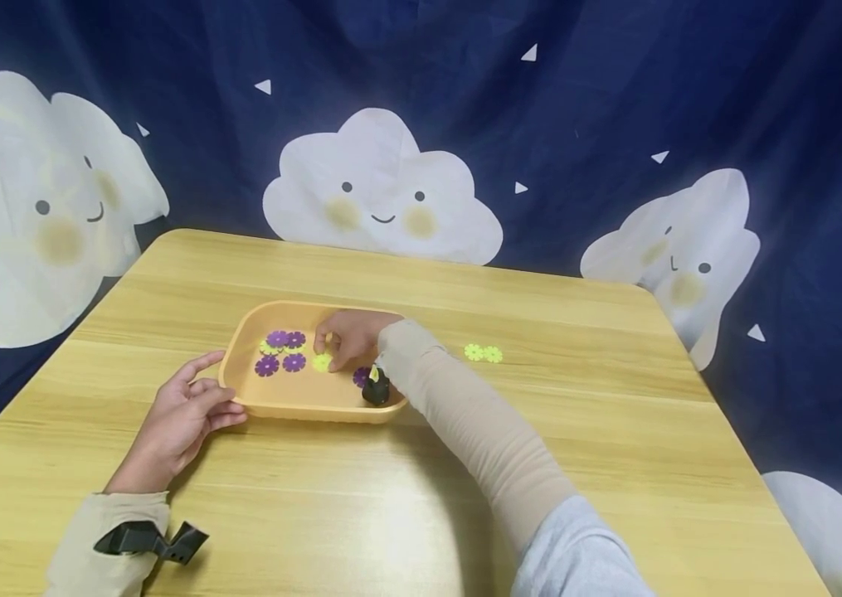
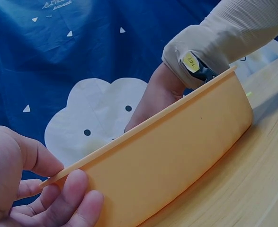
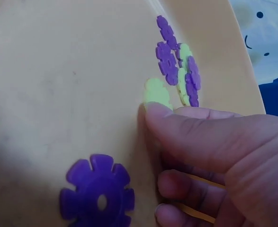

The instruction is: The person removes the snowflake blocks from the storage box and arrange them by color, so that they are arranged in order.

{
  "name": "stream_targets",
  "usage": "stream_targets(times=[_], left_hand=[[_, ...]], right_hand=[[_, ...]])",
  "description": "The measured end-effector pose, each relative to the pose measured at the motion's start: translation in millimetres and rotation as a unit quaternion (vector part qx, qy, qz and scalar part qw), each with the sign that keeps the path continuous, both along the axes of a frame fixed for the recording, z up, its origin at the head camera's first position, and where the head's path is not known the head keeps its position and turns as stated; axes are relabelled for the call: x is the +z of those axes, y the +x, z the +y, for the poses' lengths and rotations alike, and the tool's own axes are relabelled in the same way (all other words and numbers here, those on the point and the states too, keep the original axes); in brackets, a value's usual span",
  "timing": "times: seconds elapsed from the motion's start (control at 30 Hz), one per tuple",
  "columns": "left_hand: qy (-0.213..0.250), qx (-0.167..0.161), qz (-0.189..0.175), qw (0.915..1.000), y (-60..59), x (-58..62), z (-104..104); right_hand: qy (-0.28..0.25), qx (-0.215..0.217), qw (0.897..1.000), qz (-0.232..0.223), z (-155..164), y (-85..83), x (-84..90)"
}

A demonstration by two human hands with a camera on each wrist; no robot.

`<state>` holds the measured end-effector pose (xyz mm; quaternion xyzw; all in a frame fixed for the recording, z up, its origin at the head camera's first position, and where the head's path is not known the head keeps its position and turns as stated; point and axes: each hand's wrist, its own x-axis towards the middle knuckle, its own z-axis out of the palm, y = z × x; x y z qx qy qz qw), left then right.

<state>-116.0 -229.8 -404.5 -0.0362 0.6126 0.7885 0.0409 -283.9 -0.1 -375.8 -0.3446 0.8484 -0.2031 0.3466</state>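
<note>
A shallow orange tray [image 1: 301, 412] sits on the table, its left end held by my left hand [image 1: 185, 410]. In the left wrist view the thumb and fingers of that hand [image 2: 44, 179] pinch the rim [image 2: 143, 124]. My right hand [image 1: 353, 333] reaches into the tray. Between its thumb and index finger it pinches a yellow-green snowflake disc [image 3: 156, 92]. Several purple snowflake discs [image 1: 267, 366] lie at the tray's left, some overlapping yellow-green ones. Another purple disc [image 3: 98, 194] lies close to the right hand, partly behind the wrist in the head view.
Two yellow-green discs [image 1: 483, 353] lie side by side on the wooden table [image 1: 585, 431], right of the tray. Beyond the table's far edge hangs a dark blue curtain [image 1: 555, 108] with white clouds. A black wrist camera [image 1: 376, 387] on the right wrist overlaps the tray's right end.
</note>
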Motion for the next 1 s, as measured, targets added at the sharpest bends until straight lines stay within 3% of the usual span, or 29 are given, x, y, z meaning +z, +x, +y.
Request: stream_targets(times=[0.17,0.5,1.0], left_hand=[[-0.004,0.0,-0.005,1.0,-0.7,0.8,-0.7],[0.0,0.002,-0.005,1.0,-0.4,0.5,0.0],[-0.004,0.001,-0.001,1.0,1.4,1.0,1.2]], right_hand=[[-0.002,-0.003,1.0,-0.012,-0.6,1.2,0.8],[0.026,0.028,0.999,0.036,-1.7,-0.7,0.9],[-0.021,0.026,0.999,0.019,-1.6,-2.9,-1.3]])
